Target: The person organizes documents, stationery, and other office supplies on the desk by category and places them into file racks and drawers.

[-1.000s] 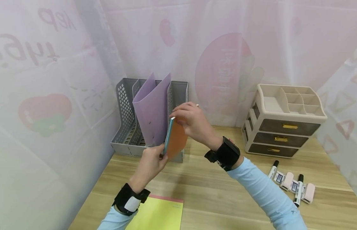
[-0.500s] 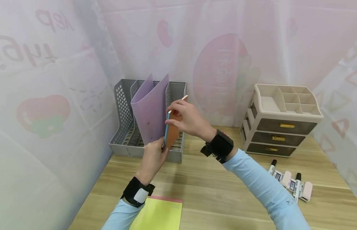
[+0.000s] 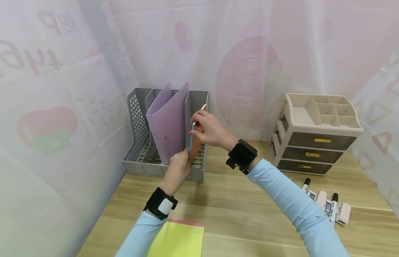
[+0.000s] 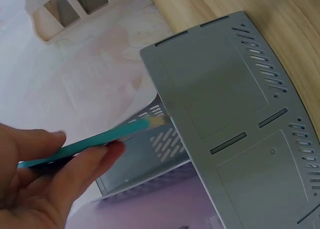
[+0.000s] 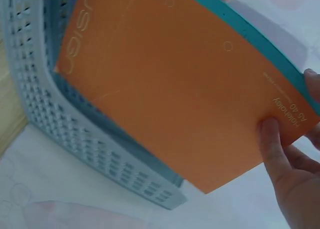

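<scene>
An orange notebook [image 5: 175,89] with a teal spine stands on edge between my two hands. My left hand [image 3: 179,165] pinches the lower part of its spine, thumb on one side and fingers on the other in the left wrist view. My right hand [image 3: 212,130] holds the upper end, the thumb against the orange cover. The notebook's far lower corner reaches into the rightmost compartment of the grey file rack [image 3: 135,166], beside its perforated side wall. Left of it, a purple folder [image 3: 168,132] stands upright in a middle compartment.
A yellow notepad [image 3: 180,239] with a pink top strip lies near the front of the table. At right stands a beige drawer organizer [image 3: 321,129]. Before it lie a black-capped marker [image 3: 333,208], another marker [image 3: 305,185] and pink clips [image 3: 344,214]. Printed curtains surround the table.
Both hands have carried the notebook forward into the rack's right compartment. My left hand has moved up and right; my right hand has re-gripped the top end, with its thumb now nearer the spine.
</scene>
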### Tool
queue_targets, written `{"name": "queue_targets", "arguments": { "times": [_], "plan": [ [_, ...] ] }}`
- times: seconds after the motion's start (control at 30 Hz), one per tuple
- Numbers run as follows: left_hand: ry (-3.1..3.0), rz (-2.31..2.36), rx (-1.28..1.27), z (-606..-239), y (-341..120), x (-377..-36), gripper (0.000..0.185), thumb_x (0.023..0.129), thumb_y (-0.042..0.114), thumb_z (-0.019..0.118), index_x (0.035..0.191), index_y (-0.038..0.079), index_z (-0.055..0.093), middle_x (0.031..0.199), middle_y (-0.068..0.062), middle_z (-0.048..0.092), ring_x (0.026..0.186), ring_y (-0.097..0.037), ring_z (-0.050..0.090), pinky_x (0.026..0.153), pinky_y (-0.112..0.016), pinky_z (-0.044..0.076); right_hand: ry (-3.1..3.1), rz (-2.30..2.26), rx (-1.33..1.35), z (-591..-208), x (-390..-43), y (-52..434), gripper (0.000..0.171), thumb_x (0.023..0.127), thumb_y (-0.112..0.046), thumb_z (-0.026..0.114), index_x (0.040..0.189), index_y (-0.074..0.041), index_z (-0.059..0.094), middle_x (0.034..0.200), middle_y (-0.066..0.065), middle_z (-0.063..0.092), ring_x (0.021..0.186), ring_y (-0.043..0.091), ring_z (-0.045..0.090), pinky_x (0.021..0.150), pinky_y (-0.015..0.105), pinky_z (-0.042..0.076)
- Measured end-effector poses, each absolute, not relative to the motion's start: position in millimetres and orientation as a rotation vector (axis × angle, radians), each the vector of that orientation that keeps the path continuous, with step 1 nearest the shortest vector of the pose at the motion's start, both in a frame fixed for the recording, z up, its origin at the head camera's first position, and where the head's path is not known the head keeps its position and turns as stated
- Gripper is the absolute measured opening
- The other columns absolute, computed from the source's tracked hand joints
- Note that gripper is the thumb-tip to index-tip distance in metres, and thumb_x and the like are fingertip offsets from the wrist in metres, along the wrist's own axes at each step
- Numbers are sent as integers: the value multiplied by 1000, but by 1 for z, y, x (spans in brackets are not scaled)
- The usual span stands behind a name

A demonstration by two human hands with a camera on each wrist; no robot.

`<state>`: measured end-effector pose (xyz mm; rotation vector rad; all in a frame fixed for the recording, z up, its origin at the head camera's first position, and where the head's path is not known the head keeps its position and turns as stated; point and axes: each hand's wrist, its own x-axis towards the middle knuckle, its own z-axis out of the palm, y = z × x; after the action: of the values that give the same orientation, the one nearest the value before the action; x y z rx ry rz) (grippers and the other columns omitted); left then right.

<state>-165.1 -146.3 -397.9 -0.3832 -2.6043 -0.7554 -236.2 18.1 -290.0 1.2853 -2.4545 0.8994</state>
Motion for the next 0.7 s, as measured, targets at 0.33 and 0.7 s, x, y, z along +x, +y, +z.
{"name": "queue_targets", "arguments": {
  "times": [0.33, 0.7],
  "plan": [
    [-2799, -784, -446, -389, -147, -188, 4, 99, -4, 51, 98, -2, 54, 72, -10, 57, 56, -17, 54, 47, -26, 41, -2409, 914, 1282, -301, -257, 19, 19, 93, -9, 69, 105, 1, 59, 111, 15, 57, 90, 23, 53, 80, 33, 46],
    [-2846, -783, -390, -391, -144, -202, 7, 100, -2, 51, 103, -5, 56, 74, -11, 60, 55, -16, 55, 45, -24, 41, -2430, 895, 1300, -302, -272, 17, 17, 93, -9, 68, 106, 0, 59, 114, 14, 58, 91, 22, 55, 81, 32, 48]
  ]
}}
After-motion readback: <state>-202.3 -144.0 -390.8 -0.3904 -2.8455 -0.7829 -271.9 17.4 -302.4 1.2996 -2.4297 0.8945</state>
